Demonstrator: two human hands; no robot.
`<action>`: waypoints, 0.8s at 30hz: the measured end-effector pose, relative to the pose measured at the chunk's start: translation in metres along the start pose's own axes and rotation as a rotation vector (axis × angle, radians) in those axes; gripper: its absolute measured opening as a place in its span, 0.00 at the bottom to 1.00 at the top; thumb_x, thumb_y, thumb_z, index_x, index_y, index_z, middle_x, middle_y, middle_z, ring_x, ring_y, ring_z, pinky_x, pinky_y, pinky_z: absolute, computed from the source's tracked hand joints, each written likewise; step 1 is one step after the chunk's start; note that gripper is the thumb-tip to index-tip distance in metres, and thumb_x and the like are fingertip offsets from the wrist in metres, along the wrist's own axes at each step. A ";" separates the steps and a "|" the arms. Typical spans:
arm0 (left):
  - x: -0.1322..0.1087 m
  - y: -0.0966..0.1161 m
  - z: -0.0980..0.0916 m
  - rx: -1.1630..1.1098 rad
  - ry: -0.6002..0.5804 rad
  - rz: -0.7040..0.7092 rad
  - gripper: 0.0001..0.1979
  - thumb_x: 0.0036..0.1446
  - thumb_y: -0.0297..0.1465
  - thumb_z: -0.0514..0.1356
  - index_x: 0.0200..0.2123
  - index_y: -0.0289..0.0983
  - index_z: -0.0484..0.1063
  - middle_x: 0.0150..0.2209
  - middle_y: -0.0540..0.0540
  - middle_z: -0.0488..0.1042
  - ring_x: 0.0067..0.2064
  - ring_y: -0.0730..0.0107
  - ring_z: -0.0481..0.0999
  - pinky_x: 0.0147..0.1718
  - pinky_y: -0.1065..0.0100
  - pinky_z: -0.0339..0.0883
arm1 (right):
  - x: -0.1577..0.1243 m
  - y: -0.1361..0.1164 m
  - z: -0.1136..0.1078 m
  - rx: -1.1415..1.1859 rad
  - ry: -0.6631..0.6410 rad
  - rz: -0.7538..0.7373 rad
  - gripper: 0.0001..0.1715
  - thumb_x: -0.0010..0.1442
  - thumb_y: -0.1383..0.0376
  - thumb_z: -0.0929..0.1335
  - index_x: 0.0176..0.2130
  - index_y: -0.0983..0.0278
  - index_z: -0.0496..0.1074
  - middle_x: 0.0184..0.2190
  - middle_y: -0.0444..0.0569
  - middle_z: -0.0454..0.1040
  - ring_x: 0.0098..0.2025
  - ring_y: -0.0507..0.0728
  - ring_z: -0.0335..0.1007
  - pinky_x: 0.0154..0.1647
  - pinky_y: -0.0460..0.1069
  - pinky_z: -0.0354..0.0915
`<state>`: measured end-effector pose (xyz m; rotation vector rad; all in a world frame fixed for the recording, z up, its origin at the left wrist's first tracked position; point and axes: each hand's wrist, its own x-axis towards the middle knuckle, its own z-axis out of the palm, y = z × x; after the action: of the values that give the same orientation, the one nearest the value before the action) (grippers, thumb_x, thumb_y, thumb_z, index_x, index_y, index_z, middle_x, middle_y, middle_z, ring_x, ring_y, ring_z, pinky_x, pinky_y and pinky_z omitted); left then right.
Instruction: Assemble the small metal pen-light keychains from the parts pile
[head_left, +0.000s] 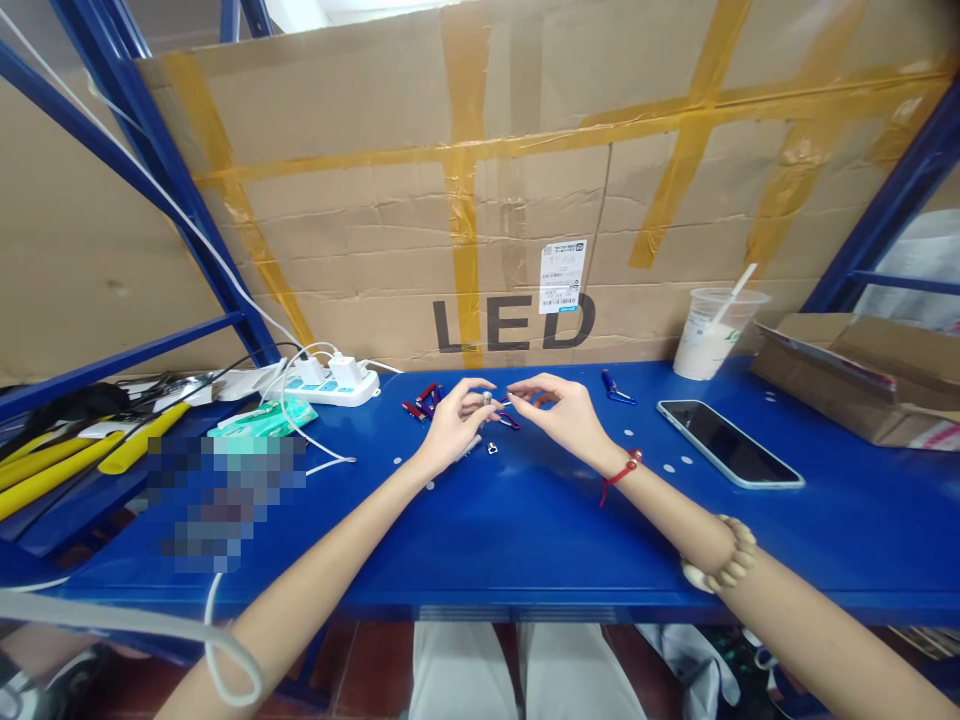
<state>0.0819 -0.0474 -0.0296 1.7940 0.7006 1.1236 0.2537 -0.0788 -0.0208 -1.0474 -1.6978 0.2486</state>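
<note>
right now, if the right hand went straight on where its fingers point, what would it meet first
Most likely the left hand, whose fingers lie close ahead of the right hand. The silver part held there could be touched first instead; depth is unclear.

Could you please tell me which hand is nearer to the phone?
The right hand, to the left of the phone and not touching it; the left hand is farther left.
</note>
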 end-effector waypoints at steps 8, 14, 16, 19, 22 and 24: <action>-0.005 0.004 0.000 0.251 -0.049 0.145 0.06 0.58 0.34 0.54 0.37 0.39 0.60 0.37 0.46 0.77 0.43 0.67 0.77 0.44 0.67 0.68 | 0.000 -0.002 0.000 0.003 0.037 0.041 0.10 0.53 0.63 0.68 0.35 0.65 0.76 0.32 0.50 0.78 0.34 0.55 0.74 0.31 0.47 0.69; -0.006 0.004 0.000 0.328 -0.079 0.167 0.08 0.58 0.33 0.53 0.42 0.39 0.60 0.37 0.47 0.78 0.44 0.66 0.77 0.43 0.68 0.68 | 0.000 -0.006 -0.001 0.109 0.021 0.048 0.13 0.54 0.60 0.69 0.37 0.64 0.77 0.34 0.50 0.78 0.36 0.55 0.74 0.33 0.47 0.70; -0.006 0.003 0.000 0.320 -0.079 0.155 0.12 0.58 0.32 0.54 0.46 0.39 0.58 0.38 0.47 0.78 0.44 0.65 0.77 0.44 0.67 0.68 | 0.000 -0.007 -0.001 0.116 0.018 0.005 0.13 0.54 0.60 0.69 0.37 0.64 0.77 0.34 0.50 0.77 0.36 0.55 0.73 0.33 0.47 0.69; -0.006 0.002 0.000 0.341 -0.078 0.141 0.14 0.57 0.32 0.55 0.47 0.39 0.59 0.38 0.47 0.79 0.43 0.65 0.78 0.44 0.67 0.68 | -0.001 -0.008 -0.001 0.088 -0.017 -0.089 0.10 0.55 0.61 0.69 0.36 0.63 0.77 0.34 0.49 0.77 0.35 0.54 0.72 0.32 0.47 0.68; -0.006 0.003 0.000 0.357 -0.085 0.147 0.13 0.57 0.32 0.55 0.46 0.39 0.62 0.37 0.48 0.79 0.41 0.65 0.78 0.43 0.68 0.68 | -0.003 -0.008 -0.001 0.043 -0.052 -0.154 0.08 0.55 0.63 0.69 0.34 0.63 0.77 0.32 0.48 0.77 0.33 0.53 0.71 0.32 0.46 0.68; -0.006 0.003 0.000 0.349 -0.082 0.150 0.12 0.57 0.31 0.55 0.45 0.39 0.62 0.37 0.49 0.79 0.40 0.66 0.78 0.42 0.68 0.68 | -0.003 -0.008 -0.001 0.023 -0.066 -0.174 0.08 0.56 0.63 0.69 0.34 0.63 0.77 0.32 0.48 0.76 0.32 0.52 0.71 0.31 0.46 0.68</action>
<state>0.0792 -0.0538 -0.0291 2.2058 0.7587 1.0658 0.2502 -0.0864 -0.0174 -0.8773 -1.8291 0.1917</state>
